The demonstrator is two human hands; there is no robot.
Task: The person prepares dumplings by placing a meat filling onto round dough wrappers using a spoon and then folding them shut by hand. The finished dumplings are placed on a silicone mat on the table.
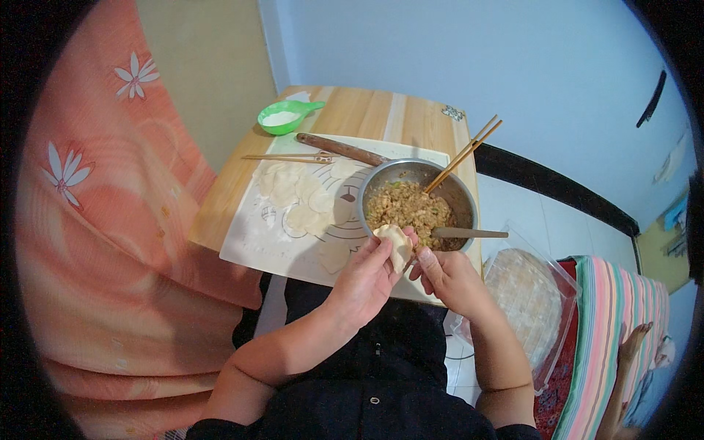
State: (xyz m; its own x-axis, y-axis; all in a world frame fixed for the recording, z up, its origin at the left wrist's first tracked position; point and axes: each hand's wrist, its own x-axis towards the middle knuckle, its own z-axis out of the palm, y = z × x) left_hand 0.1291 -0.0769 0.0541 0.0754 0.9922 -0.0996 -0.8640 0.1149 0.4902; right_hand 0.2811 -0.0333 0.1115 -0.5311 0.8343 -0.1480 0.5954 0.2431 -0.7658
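Note:
A folded dumpling [396, 246] of pale dough rests in my left hand [364, 282], pinched between the thumb and the fingers. Against its right side, my right hand [449, 276] has its fingers curled and its thumb pressed in; the fingertips are partly hidden. Both hands are just over the near rim of a steel bowl [469, 192] of minced filling [411, 207]. A pair of chopsticks [463, 155] and a flat-handled spatula or spoon [473, 233] stick out of the bowl. Left of it, several round dough wrappers [293, 191] lie overlapping on a white printed mat [246, 238].
Behind the wrappers are a rolling pin [341, 148], another pair of chopsticks [282, 158] and a green scoop [270, 126] of white powder. The wooden table [367, 106] has an orange curtain [125, 242] at its left. A clear lidded tray [522, 293] and a person's foot [636, 341] are at lower right.

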